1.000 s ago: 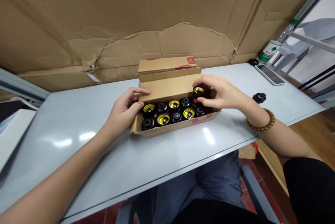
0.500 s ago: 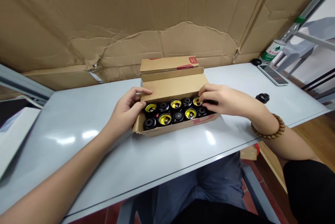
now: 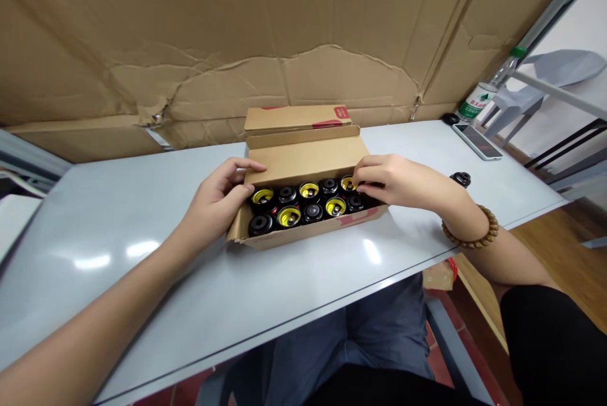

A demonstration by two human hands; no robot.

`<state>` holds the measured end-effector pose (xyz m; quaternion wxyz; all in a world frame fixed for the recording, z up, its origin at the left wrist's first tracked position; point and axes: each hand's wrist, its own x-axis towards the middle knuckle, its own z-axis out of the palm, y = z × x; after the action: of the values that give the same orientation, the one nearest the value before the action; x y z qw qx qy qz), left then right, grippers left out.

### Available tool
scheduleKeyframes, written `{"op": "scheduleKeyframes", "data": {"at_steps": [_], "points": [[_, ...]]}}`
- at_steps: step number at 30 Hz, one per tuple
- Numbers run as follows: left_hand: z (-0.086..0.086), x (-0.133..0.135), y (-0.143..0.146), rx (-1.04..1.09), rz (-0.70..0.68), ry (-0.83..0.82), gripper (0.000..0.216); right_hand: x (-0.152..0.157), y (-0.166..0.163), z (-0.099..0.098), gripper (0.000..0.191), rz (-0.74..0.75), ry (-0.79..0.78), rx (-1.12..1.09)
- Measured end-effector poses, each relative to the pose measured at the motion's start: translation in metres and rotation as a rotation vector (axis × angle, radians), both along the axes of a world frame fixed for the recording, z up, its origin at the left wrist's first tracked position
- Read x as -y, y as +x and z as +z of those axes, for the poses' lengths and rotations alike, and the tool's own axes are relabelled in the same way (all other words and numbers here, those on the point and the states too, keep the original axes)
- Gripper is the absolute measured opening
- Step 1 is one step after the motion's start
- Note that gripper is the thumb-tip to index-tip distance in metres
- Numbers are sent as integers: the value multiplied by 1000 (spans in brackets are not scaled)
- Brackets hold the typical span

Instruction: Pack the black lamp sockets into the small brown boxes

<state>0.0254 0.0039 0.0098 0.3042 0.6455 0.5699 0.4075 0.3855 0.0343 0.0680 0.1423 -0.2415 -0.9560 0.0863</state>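
L hand [image 3: 215, 200] curls over the left end wall of an open cardboard box [image 3: 303, 162], fingers hooked near the corner by the raised inner flap. R hand [image 3: 389, 183] reaches in from the right, fingertips [image 3: 359, 179] on the far end of the back row; can't tell if they're gripping anything. Hands well apart, box between them.

Box sits on the counter [image 3: 118, 311], about mid-counter, long side facing the person, w/ lid [image 3: 296, 118] + inner flap standing up at the back. Red marks on lid and front wall. Inside: black lamp sockets [image 3: 313, 212] in 2 rows, approx 5 per row visible, some w/ yellow-lined openings up, others showing black tops. R end of the rows is hidden by R hand.

Further right on counter: loose black lamp socket [image 3: 459, 179], well apart from box; phone [image 3: 477, 141] lying flat; small black object [image 3: 449, 118]; water bottle [image 3: 484, 93] w/ green cap + green label near the far edge. Wooden bead bracelet [image 3: 469, 227] on R wrist. Big creased cardboard sheet [image 3: 265, 33] stands behind counter. Person's blue-grey trousers [image 3: 370, 336] show below counter's front edge.
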Motion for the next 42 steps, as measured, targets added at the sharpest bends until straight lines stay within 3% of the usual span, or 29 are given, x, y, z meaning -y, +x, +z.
{"op": "scheduleKeyframes", "data": {"at_steps": [3, 7, 11, 13, 16, 18, 21, 25, 27, 29, 32, 35, 42], "points": [[0, 0, 0, -8, 3, -6, 38, 8, 11, 15, 22, -81, 94, 7], [1, 0, 1, -17, -1, 8, 38, 12, 64, 31, 33, -407, 319, 7], [2, 1, 2, -14, -8, 16, 37, 6, 133, 11, 64, -863, 246, 368], [2, 1, 3, -7, -13, 19, 38, 3, 155, -6, 61, -947, 91, 509], [1, 1, 3, -29, -9, 36, 39, 0, 167, -24, 22, -887, -159, 632], [0, 1, 3, -48, -2, 49, 39, 0, 164, -23, 17, -846, -215, 656], [0, 1, 3, -49, 5, 55, 39, 0, 148, -4, 28, -781, -109, 488], [0, 1, 3, -44, -6, 56, 40, 0, 108, 29, 32, -703, 284, 142], [0, 1, 3, -38, -14, 54, 39, -2, 84, 39, 37, -633, 322, -30], [0, 1, 3, -42, -17, 57, 39, -5, 59, 43, 40, -499, 237, -129], [0, 1, 4, -65, -20, 65, 38, -12, 27, 38, 40, -300, 144, -181], [0, 0, 3, -68, -28, 69, 37, -19, 5, 24, 36, -201, 95, -227], [2, 1, 4, -64, -20, 60, 39, -27, -6, -14, 33, -69, 20, -359]]}}
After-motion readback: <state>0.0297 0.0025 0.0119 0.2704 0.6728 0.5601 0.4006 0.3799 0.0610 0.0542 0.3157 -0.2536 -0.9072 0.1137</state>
